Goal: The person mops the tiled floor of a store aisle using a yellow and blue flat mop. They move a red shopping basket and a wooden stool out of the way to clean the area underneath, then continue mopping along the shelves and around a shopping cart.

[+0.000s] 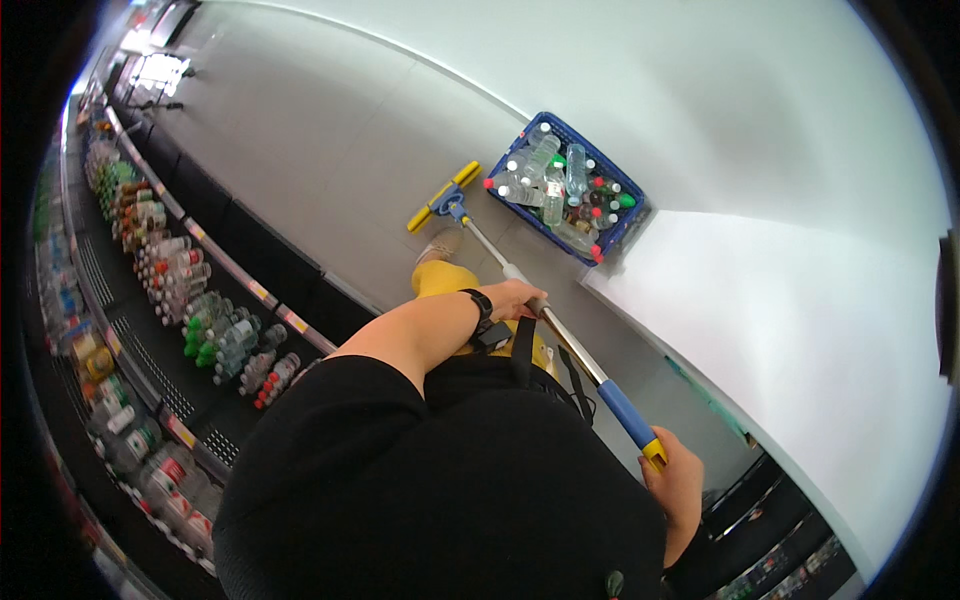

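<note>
A sponge mop with a steel telescopic pole (574,345) runs diagonally across my front. My left hand (517,300), with a black watch on the wrist, grips the pole partway down at a grey collar. At the upper end, my right hand (675,469) is wrapped around the yellow tip of the blue handle grip (626,412). The yellow and blue mop head (445,198) lies on the grey floor (330,142) just beyond my shoe (442,244). Right of the mop head stands a blue plastic basket (517,223) full of mostly clear plastic bottles (555,187).
On the left, a long black shelf unit (139,360) holds rows of bottles (176,270). A white wall (720,90) borders the floor behind the basket, and a white panel (720,285) juts out at right. More shelves (780,540) show at lower right.
</note>
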Demonstrator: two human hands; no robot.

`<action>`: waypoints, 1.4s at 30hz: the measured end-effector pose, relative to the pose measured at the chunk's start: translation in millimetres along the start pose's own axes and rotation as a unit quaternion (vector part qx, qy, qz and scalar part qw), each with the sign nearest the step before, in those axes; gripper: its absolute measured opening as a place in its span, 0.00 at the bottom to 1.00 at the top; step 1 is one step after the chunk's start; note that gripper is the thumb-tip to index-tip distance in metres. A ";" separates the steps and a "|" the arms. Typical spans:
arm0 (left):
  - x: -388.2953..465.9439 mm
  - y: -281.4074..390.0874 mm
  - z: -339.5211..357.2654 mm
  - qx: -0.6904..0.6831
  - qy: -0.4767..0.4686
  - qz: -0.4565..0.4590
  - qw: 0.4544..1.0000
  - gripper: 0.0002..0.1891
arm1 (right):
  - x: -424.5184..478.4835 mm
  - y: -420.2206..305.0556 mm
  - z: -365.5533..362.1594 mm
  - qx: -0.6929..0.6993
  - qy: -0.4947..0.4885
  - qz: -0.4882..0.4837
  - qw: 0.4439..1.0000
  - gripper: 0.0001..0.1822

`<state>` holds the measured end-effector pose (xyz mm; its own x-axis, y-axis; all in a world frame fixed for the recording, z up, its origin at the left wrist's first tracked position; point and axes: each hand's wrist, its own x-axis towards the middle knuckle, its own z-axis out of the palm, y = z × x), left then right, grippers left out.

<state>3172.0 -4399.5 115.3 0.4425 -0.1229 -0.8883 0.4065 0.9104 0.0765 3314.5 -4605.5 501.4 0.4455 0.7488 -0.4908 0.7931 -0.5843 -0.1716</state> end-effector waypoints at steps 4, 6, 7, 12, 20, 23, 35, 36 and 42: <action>-22.2 37.4 -28.6 0.071 0.041 -0.007 0.997 0.15 | 10.0 -48.9 13.8 0.156 -0.057 0.073 0.983 0.22; -24.0 62.7 -53.2 0.130 0.079 -0.003 0.988 0.13 | 16.4 -88.1 27.4 0.183 -0.078 0.128 0.972 0.24; -28.8 76.3 -60.8 0.164 0.094 -0.003 0.982 0.13 | 18.0 -105.1 38.7 0.226 -0.087 0.148 0.959 0.25; -32.9 126.1 -109.2 0.285 0.093 0.000 0.954 0.13 | 28.8 -168.9 95.0 0.266 -0.155 0.193 0.932 0.33; -41.9 111.7 -129.6 0.381 0.074 -0.094 0.917 0.17 | 6.5 -231.9 115.2 0.277 -0.246 0.263 0.891 0.36; -68.5 99.5 -121.1 0.370 0.047 -0.141 0.917 0.18 | -25.9 -236.3 138.0 0.240 -0.279 0.286 0.885 0.38; -83.4 5.5 -149.9 0.388 -0.035 -0.258 0.884 0.18 | -97.3 -227.1 144.9 0.182 -0.282 0.314 0.888 0.37; -85.7 8.7 -146.8 0.401 -0.012 -0.234 0.886 0.18 | -96.0 -226.7 144.5 0.186 -0.273 0.319 0.888 0.37; -53.2 47.3 -170.6 0.315 0.023 -0.149 0.937 0.17 | -51.7 -227.2 149.7 0.282 -0.167 0.280 0.902 0.35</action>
<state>3031.3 -4282.5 88.9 0.2052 -0.3051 -0.9300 0.9046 0.4219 0.0612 3049.1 -4558.3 437.9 0.4861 0.2059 -0.8493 0.1036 -0.9786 -0.1780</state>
